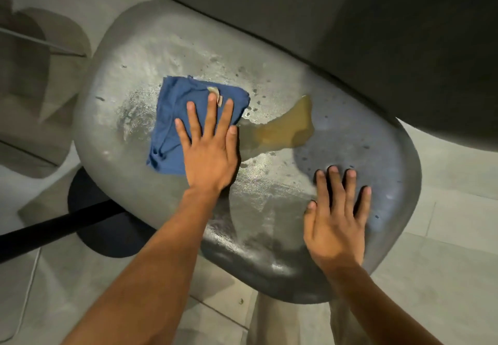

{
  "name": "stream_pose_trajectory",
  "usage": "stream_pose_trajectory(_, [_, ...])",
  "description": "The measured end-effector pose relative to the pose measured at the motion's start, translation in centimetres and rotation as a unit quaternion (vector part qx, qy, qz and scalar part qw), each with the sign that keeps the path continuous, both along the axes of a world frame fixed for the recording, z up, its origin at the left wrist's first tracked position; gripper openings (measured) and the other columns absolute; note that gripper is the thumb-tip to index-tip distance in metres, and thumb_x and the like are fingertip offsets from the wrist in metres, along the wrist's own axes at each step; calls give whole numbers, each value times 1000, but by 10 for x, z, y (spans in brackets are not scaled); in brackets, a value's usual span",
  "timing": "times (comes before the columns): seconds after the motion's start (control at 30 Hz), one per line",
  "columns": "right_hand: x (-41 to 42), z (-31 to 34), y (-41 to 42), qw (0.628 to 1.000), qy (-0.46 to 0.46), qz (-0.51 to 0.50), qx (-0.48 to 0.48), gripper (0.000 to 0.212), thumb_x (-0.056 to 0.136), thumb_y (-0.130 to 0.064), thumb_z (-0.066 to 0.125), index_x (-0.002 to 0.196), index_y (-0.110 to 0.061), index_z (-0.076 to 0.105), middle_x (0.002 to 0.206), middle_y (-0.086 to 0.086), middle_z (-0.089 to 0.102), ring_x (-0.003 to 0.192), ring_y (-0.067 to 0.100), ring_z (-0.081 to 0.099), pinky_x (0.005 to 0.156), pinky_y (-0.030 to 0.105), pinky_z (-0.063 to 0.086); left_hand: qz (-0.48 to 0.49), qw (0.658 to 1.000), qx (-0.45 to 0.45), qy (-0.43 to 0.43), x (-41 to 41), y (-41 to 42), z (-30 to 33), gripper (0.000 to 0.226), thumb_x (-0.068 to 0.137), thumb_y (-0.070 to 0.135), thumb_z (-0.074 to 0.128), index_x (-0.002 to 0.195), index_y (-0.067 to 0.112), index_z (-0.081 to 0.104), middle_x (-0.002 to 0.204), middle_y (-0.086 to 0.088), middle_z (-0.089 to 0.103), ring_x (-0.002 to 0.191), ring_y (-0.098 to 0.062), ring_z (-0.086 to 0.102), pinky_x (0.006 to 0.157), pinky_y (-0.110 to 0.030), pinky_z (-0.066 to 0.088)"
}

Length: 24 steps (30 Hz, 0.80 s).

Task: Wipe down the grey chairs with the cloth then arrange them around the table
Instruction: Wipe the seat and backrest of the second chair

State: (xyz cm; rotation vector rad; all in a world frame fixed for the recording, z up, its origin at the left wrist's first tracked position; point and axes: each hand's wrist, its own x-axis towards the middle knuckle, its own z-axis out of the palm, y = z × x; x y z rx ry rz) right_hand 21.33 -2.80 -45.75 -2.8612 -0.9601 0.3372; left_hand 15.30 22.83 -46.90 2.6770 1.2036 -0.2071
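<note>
Grip, head view: left hand (pixel 208 153) is laid flat with straight fingers on the blue cloth (pixel 175 120); right hand (pixel 336 226) is spread flat on the bare grey chair seat (pixel 161 48), holding nothing
Cloth position: under the left fingers, mid-seat, its edge touching the brownish spill (pixel 285 126)
Spill position: between both hands
Advice: cloth should be pushed rightward through the spill under even pressure, seat braced by the right hand

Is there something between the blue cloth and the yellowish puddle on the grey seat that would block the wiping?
Nothing visible does. The left hand presses flat on the blue cloth, whose right edge already meets the yellowish puddle. The right hand rests flat on the grey seat, nearer the camera and clear of that path.
</note>
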Motion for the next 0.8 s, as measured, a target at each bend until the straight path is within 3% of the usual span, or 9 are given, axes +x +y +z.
stream_pose_trajectory(0.13, [19, 8, -6, 999, 37, 21, 28, 58, 99, -32, 42, 154, -14, 40, 161, 11, 35, 155, 32, 18, 124, 60, 8, -1, 1000, 1, 22, -38, 25, 12, 55, 109, 53, 15, 162, 39, 14, 171, 11, 6, 158, -28, -7, 126, -56, -5])
stream_pose_trajectory(0.37, [45, -1, -9, 999, -8, 49, -6, 59, 101, -34, 37, 156, -13, 36, 162, 13, 33, 156, 32, 14, 122, 65, 8, 176, 984, 9, -3, 0, 41, 8, 57, 109, 49, 13, 164, 34, 7, 172, 3, -3, 157, -36, -11, 124, -61, -7])
stream_pose_trajectory(0.6, [45, 2, -7, 999, -5, 44, -19, 59, 100, -34, 36, 156, -14, 38, 162, 12, 34, 156, 32, 14, 121, 64, 9, 55, 996, -63, -20, 13, -33, 5, 58, 108, 47, 6, 164, 32, 6, 172, 6, -5, 157, -30, -15, 125, -58, -7])
stream_pose_trajectory(0.8, [47, 4, -4, 999, 9, 41, -31, 61, 99, -35, 36, 157, -15, 36, 162, 13, 34, 156, 32, 14, 122, 64, 8, 90, 988, -122, -2, -25, -126, 15, 56, 109, 45, 7, 163, 36, -1, 171, 11, -12, 156, -23, -22, 126, -54, -9])
